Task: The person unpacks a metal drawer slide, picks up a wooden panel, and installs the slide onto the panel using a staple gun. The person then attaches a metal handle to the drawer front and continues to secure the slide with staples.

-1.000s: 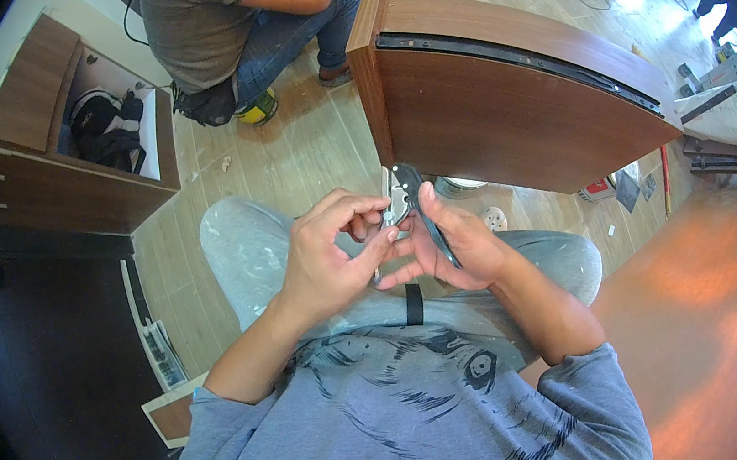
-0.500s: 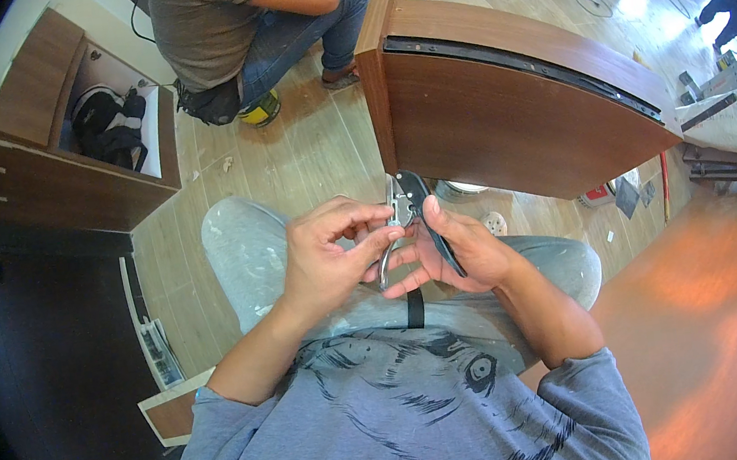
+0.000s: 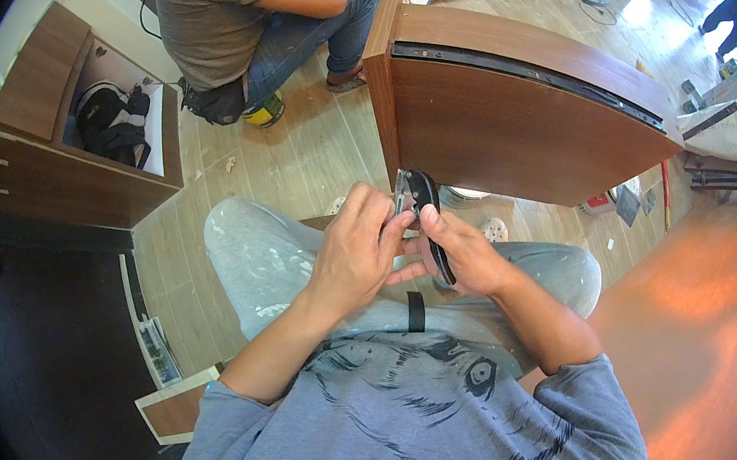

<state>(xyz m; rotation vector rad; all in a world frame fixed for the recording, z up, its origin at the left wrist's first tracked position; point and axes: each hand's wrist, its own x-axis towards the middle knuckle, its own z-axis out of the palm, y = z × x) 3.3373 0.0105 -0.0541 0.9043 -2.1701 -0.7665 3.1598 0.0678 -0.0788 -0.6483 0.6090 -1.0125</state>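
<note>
In front of my lap, a plier-like hand cutter (image 3: 423,188) with a black body and a metal head points away from me. My right hand (image 3: 473,258) is wrapped round its black handle, with the thumb on the near side. My left hand (image 3: 357,250) pinches the metal side near the head with thumb and fingers. The left fingers partly hide that metal part, and I cannot make out any small piece between them. Just beyond the tool stands a brown wooden panel unit (image 3: 501,112) with a black metal rail (image 3: 524,73) along its edge.
A co-worker (image 3: 233,26) crouches at the far left beside a yellow-and-black can (image 3: 264,111). An open wooden cabinet (image 3: 86,177) holding a black bag (image 3: 112,123) stands left. Behind the panel's lower edge is a white bucket (image 3: 465,193); a red-handled tool (image 3: 665,189) lies right.
The cutter's metal lever, spread away from the black handle before, now lies closed against it. My left hand has moved slightly right and farther over the tool's head.
</note>
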